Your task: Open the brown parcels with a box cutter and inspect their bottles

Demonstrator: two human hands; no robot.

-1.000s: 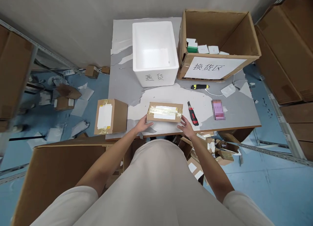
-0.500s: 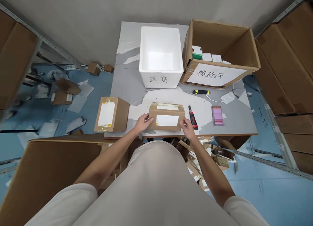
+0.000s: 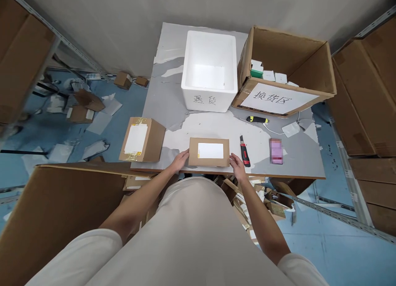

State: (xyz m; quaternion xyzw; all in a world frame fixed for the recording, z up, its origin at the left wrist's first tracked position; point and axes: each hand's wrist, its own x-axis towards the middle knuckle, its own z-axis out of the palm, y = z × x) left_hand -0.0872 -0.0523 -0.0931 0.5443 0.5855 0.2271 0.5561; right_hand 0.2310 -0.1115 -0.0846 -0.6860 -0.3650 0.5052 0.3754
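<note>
A small brown cardboard box (image 3: 210, 162) sits on the table near its front edge, with a white label (image 3: 210, 151) facing up. My left hand (image 3: 180, 160) holds the box at its left end, and my right hand (image 3: 236, 166) is against its right end. The fingertips of both hands are partly hidden at the box's sides. Just right of the box lies a red and black utility knife (image 3: 245, 152) with its blade end pointing away. A second taped cardboard box (image 3: 156, 139) with a white label stands to the left.
At the back are a white foam box (image 3: 210, 100) and a large open carton (image 3: 293, 57) holding several small white boxes. A yellow and black cutter (image 3: 258, 119) and a pink blurred object (image 3: 276, 151) lie at the right. A big carton (image 3: 71, 212) flanks my left arm.
The box between my hands has turned down so its taped side no longer shows; the labelled face now points up. My view has shifted slightly.
</note>
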